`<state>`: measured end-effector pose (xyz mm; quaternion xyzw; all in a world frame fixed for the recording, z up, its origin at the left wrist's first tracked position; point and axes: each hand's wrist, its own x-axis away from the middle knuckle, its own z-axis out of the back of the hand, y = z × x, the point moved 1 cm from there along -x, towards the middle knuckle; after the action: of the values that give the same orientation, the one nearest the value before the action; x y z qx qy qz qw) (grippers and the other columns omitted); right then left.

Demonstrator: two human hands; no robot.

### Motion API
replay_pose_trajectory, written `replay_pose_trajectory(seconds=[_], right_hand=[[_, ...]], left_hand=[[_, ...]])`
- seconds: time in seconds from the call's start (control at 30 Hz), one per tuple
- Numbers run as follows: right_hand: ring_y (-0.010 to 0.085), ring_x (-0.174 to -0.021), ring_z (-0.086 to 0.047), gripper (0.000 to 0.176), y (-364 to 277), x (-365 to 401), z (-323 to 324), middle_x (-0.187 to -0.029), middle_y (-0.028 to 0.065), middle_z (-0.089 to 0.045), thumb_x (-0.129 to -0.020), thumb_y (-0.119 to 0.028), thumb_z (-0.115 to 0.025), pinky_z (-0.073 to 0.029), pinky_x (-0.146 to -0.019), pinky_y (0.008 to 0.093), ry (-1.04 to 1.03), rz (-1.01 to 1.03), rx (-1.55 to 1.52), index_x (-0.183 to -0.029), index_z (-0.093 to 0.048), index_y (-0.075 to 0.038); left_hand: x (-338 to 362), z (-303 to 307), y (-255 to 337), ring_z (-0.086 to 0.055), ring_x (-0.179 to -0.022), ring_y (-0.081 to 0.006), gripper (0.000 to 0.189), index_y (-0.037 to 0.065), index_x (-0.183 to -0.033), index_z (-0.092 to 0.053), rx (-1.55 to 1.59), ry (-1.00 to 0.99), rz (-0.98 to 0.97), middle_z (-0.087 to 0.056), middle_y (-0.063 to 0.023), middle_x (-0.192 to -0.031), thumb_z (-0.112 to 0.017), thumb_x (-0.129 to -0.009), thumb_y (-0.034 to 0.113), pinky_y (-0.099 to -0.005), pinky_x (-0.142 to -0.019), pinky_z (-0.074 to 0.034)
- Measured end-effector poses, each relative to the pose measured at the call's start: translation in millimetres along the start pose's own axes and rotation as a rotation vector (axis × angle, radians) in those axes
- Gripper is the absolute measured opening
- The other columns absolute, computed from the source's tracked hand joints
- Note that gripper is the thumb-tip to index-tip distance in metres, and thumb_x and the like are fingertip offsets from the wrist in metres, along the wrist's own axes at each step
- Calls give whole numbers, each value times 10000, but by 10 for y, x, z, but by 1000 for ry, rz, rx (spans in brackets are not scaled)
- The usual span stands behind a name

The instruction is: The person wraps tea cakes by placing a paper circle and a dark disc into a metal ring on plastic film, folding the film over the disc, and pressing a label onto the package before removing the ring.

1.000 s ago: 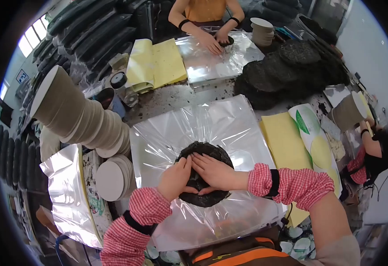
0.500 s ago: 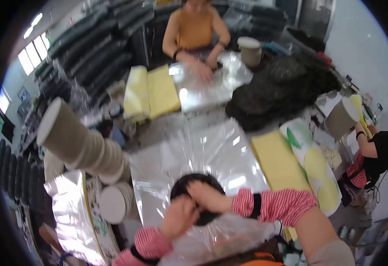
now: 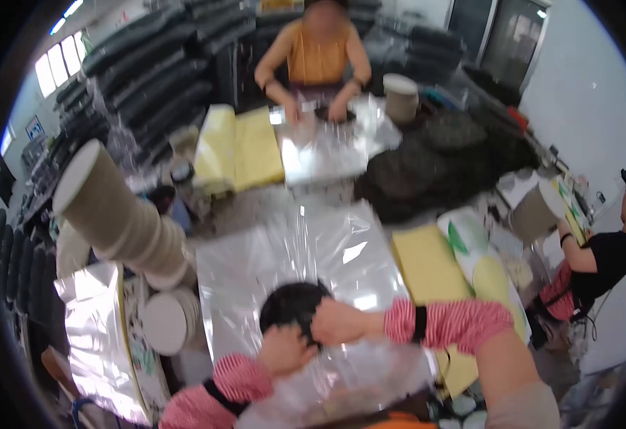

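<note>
A dark round disc [image 3: 293,304], like pressed dried seaweed, lies on a stack of clear plastic film bags [image 3: 238,261] in front of me. My left hand [image 3: 286,350] is at the disc's near edge, its fingers bent and closed on the dark material. From the right, my right hand [image 3: 336,322] is curled against the disc's right side, its thumb and fingers pressed together there. Both fingertips are partly hidden against the dark surface.
Stacked round pale boards [image 3: 123,222] lean at left, with more discs [image 3: 165,323] below. Yellow sheets [image 3: 431,264] lie right of the film. A dark heap [image 3: 434,161] sits beyond. Across the table a co-worker [image 3: 316,57] handles another film stack; another person [image 3: 595,257] works at right.
My right hand has moved from the top of the disc to its right side, its fingers now curled. My left hand has lowered to the near edge, leaving more of the disc showing.
</note>
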<state>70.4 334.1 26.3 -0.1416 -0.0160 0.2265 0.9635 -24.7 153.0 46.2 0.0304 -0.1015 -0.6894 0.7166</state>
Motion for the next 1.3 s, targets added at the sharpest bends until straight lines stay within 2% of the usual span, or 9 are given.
replay_pose_trajectory(seconds=[0.4, 0.47, 0.53, 0.7, 0.9, 1.03, 1.1, 1.17, 1.3], right_hand=[[258, -783, -584, 398, -90, -2, 228, -756, 45, -589, -937, -458, -533, -399, -758, 413, -104, 76, -16, -767, -645, -115], [278, -859, -588, 335, -122, -39, 349, -831, 88, -601, -928, -400, -575, -422, -799, 415, -203, 56, -37, -840, -638, -83], [311, -942, -572, 347, -149, -42, 304, -947, 148, -606, -884, -358, -651, -438, -864, 408, 186, -130, -180, -962, -625, -20], [323, -968, -559, 559, -297, -404, 351, -1030, 167, -607, -743, -332, -794, -503, -849, 397, -241, -288, 201, -1080, -594, 67], [297, -1057, -600, 478, -419, 218, 306, -1087, 148, -628, -722, -135, -794, -510, -884, 386, 702, -259, -96, -1136, -600, 5], [203, -870, -648, 523, -529, 1262, 347, -931, 85, -636, -804, -76, -740, -531, -775, 368, 1036, -909, -230, -1274, -528, 12], [173, -794, -651, 529, -599, 1448, 140, -859, 62, -632, -820, -79, -744, -533, -737, 352, 1050, -1013, -636, -1286, -517, 23], [107, -648, -608, 493, -864, 1365, 365, -759, 25, -601, -881, -72, -693, -534, -663, 299, 391, -1117, -1040, -1318, -499, 47], [98, -641, -623, 342, -604, 1619, 1143, -936, 73, -689, -899, 16, -609, -511, -613, 252, 1280, -441, -1359, -1241, -593, 24]], left_hand=[[40, 102, -136, -648, -847, -296, 154, 156, -971, -645, 144, -88, -151, -626, -66, -872, -579, -936, 290, -430, -732, -490], [58, 190, -175, -650, -858, -318, 190, 119, -1014, -629, 195, -117, -146, -626, -96, -891, -582, -940, 287, -445, -748, -502], [58, 239, -210, -660, -894, -312, 263, 39, -1064, -598, 302, -70, 61, -634, -146, -956, -593, -945, 273, -436, -747, -527], [-156, 203, 59, -639, -889, -294, 597, -64, -1126, -566, -136, -202, 297, -549, -169, -1028, -798, -749, 336, -370, -740, -559], [580, 369, -63, -592, -981, -338, 306, -9, -1067, -634, 366, 512, 135, -592, -156, -1072, -718, -840, 178, -398, -799, -510], [1545, -333, -290, -574, -967, -338, 167, 4, -952, -640, 399, 703, 784, -593, -154, -1032, -712, -822, 79, -417, -838, -465], [1647, -452, -263, -568, -961, -338, 126, 1, -931, -636, 585, 610, 1002, -592, -156, -1015, -695, -830, 47, -412, -839, -454], [1488, -77, -184, -567, -924, -281, 88, -2, -894, -618, 639, 547, 551, -590, -123, -993, -661, -865, 69, -381, -836, -449], [1533, 497, -423, -561, -933, -224, 114, 15, -871, -623, 1216, 1049, 474, -579, -67, -970, -627, -895, 126, -373, -830, -460]])
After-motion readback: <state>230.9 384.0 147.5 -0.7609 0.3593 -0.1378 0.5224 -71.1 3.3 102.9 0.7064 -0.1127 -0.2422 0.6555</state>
